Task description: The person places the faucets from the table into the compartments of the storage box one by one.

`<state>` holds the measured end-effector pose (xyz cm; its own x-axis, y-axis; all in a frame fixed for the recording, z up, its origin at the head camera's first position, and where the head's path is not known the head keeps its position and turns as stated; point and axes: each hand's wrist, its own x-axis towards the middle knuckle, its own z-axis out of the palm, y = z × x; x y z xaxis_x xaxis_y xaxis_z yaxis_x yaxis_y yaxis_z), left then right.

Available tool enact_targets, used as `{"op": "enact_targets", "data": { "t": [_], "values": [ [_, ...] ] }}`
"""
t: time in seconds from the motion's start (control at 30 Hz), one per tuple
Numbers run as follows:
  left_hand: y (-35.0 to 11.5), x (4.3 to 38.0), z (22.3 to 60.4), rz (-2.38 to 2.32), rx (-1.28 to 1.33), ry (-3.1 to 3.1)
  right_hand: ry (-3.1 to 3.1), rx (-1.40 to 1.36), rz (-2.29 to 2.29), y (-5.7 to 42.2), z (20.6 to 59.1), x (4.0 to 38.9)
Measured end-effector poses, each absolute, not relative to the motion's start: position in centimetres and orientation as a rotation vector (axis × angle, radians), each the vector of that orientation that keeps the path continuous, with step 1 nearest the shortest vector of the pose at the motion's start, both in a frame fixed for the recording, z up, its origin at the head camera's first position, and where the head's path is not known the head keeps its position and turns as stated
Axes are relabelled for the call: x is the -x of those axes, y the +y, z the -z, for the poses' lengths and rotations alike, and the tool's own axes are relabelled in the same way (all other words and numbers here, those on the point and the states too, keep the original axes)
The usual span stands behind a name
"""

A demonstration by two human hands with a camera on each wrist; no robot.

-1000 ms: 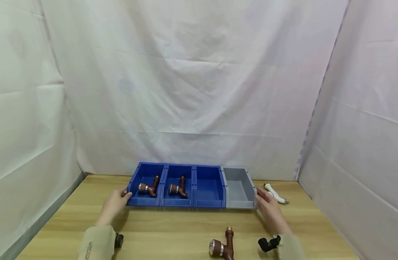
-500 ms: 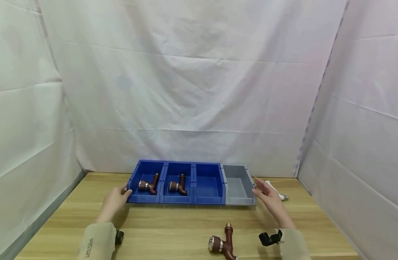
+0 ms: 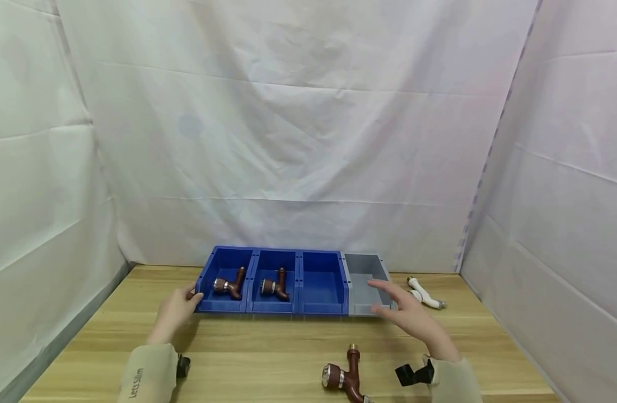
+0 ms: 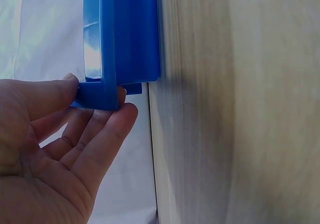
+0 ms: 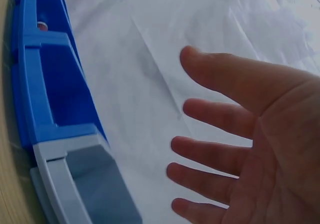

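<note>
A row of joined bins stands at the back of the table: several blue ones and a grey one at the right end. My left hand pinches the outer front edge of the leftmost blue bin between thumb and fingers. Brown taps lie in the two left bins, a first tap and a second tap. My right hand hovers by the front of the grey bin, fingers spread and holding nothing; in the right wrist view the hand is apart from the bins.
Nearer me on the wooden table lies another brown tap, partly cut off by the frame edge. A white tap lies right of the grey bin. White cloth hangs behind and at both sides.
My right hand has let go of the grey bin's right side and moved left, up in front of it. My left hand keeps its grip on the blue bin.
</note>
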<state>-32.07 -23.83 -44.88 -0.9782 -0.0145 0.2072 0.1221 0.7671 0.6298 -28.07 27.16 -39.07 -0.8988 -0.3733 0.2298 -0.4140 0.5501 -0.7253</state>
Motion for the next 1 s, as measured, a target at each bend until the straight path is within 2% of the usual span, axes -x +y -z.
{"op": "enact_targets", "data": {
  "t": [0.17,0.37,1.0],
  "values": [
    [-23.9,32.3,44.7,1.005,0.098,-2.751,-2.753,-0.817,-1.197,26.0,38.2,27.4],
    [-23.9,32.0,45.0,1.04,0.113,-2.745,-2.786,-0.962,-1.108,24.9,39.3,26.8],
    [-23.8,31.9,45.1,1.068,0.065,-2.749,-3.082,-0.97,-0.648,21.4,41.8,25.0]
  ]
}}
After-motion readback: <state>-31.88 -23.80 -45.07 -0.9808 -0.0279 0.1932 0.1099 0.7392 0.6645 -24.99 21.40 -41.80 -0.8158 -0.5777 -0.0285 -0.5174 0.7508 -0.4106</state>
